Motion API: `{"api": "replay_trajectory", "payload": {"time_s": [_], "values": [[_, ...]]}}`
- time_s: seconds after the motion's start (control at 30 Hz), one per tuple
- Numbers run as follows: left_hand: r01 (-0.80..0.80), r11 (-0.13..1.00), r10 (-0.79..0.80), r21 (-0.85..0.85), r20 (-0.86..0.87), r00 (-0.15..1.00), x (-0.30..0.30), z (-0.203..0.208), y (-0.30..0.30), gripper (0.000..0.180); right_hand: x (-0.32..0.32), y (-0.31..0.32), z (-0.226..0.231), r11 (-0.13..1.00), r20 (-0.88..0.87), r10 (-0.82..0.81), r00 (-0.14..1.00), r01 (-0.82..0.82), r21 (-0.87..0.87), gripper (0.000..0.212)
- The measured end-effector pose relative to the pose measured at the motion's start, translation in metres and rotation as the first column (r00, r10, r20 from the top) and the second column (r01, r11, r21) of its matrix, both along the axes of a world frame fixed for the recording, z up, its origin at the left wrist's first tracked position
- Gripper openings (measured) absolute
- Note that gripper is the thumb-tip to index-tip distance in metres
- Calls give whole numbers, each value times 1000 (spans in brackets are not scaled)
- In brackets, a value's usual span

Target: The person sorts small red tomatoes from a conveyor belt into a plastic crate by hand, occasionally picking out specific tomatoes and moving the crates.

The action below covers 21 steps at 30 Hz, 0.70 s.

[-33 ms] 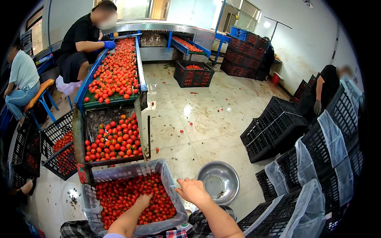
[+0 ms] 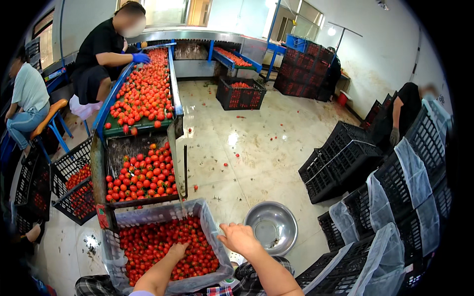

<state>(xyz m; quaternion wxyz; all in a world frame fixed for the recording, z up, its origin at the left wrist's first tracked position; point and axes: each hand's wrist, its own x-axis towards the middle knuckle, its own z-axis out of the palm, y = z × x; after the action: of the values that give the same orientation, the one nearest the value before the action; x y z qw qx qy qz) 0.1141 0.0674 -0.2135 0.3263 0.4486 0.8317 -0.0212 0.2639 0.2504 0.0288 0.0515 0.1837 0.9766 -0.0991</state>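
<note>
A crate (image 2: pixel 223 269) lined with translucent plastic stands right before me, filled with small red cherry tomatoes (image 2: pixel 148 251). My left hand (image 2: pixel 177 250) reaches down onto the tomatoes near the crate's middle; its fingertips are hidden, so whether it grips any I cannot tell. At the crate's right rim is my right hand (image 2: pixel 239 238), its fingers apart and holding nothing visible; whether it touches the lining is unclear. Just beyond the crate, a chute tray (image 2: pixel 118 148) holds more tomatoes below the end of a green conveyor belt (image 2: pixel 140 127).
A steel basin (image 2: pixel 289 232) sits on the floor beside my right hand. Stacked black crates (image 2: pixel 340 160) and lined crates (image 2: pixel 390 197) rise on the right. A person with blue gloves (image 2: pixel 141 57) works at the belt. Another crate (image 2: pixel 237 101) with tomatoes stands farther off.
The co-worker's blue-gloved hand has shifted slightly right over the belt. Tomatoes at the belt's near end have edged toward the chute. My hands look unmoved.
</note>
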Motion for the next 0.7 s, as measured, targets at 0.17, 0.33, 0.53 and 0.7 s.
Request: {"api": "replay_trajectory", "payload": {"time_s": [0.17, 0.33, 0.53, 0.7], "values": [[5, 1000, -4, 18, -22, 1000, 6, 12, -8, 60, 0, 1, 2, 1000, 43, -8, 999, 8, 5, 37], [-30, 999, 31, -23, 50, 998, -4, 36, -16, 65, -10, 4, 5, 1000, 87, 2, 996, -1, -7, 40], [-633, 758, 569, -156, 632, 526, 7, 73, -29, 46, -8, 26, 15, 997, 79, -72, 994, 74, -23, 56], [-883, 312, 320, -352, 914, -251, 32, 81, -65, 17, -55, 44, 52, 920, -592, -387, 707, 247, -306, 82]]}}
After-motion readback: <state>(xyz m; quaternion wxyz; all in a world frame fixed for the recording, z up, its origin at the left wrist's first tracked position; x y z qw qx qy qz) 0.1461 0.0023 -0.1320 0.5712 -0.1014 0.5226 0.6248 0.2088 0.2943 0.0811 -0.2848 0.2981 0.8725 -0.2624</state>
